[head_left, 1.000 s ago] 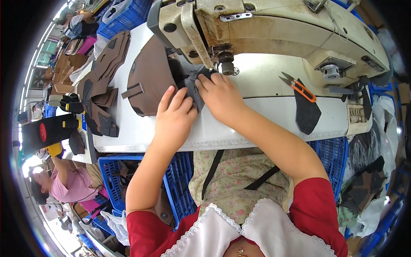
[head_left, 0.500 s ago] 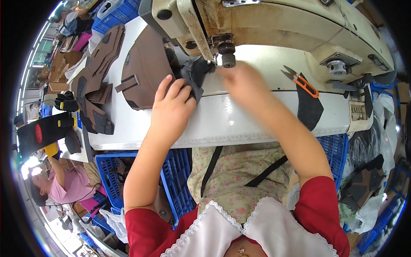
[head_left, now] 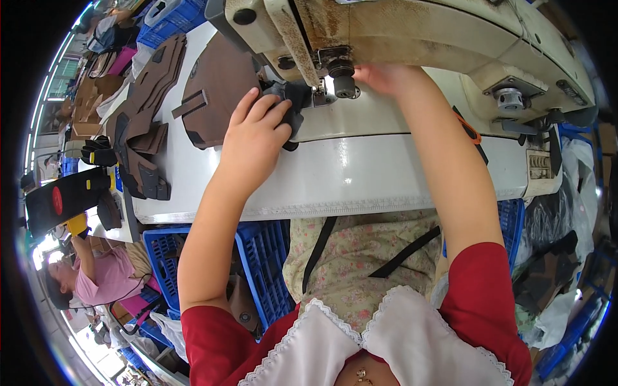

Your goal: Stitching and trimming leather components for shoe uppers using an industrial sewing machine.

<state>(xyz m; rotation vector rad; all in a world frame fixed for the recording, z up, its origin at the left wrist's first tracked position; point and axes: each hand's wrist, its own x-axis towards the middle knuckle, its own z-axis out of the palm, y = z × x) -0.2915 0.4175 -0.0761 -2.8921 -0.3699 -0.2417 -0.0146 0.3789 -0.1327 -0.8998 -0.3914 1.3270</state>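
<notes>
A cream sewing machine (head_left: 418, 32) arches over a white table (head_left: 360, 174). My left hand (head_left: 257, 135) lies flat on a dark grey fabric piece (head_left: 293, 103) that sits under the needle area (head_left: 341, 80), fingers pressing its left edge. My right hand (head_left: 386, 77) reaches up behind the needle bar, mostly hidden by the machine head; I cannot see what its fingers touch. A large brown leather piece (head_left: 215, 90) lies just left of my left hand.
Stacks of brown cut pieces (head_left: 145, 122) line the table's left edge. Orange-handled snips (head_left: 470, 128) lie partly behind my right forearm. Blue plastic crates (head_left: 257, 257) stand under the table. Another person in a pink top (head_left: 96, 276) sits at lower left.
My right hand has lifted off the fabric and moved up and right behind the needle bar. My left hand has stayed on the dark piece.
</notes>
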